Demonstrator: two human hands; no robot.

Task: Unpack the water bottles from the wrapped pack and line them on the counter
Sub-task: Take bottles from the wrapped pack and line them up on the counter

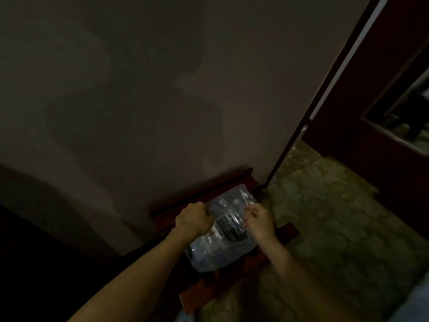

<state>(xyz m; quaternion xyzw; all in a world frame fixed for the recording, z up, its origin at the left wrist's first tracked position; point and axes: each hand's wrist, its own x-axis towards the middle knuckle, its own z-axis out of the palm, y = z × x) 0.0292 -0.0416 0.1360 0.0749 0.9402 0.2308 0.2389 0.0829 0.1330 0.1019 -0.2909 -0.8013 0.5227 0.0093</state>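
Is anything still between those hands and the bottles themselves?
Yes: the clear plastic wrap still covers the pack of bottles. The left hand and right hand both grip the wrap on top.

The clear plastic-wrapped pack of water bottles [222,231] lies on a low dark red wooden stand [246,266] set against the base of the plain grey wall [162,89] behind it. The left hand [193,220] sits on the pack's left upper edge, the right hand [260,220] on its right upper edge. The mottled stone floor [325,217] extends right of the stand. A dark red door [383,89] stands at far right.
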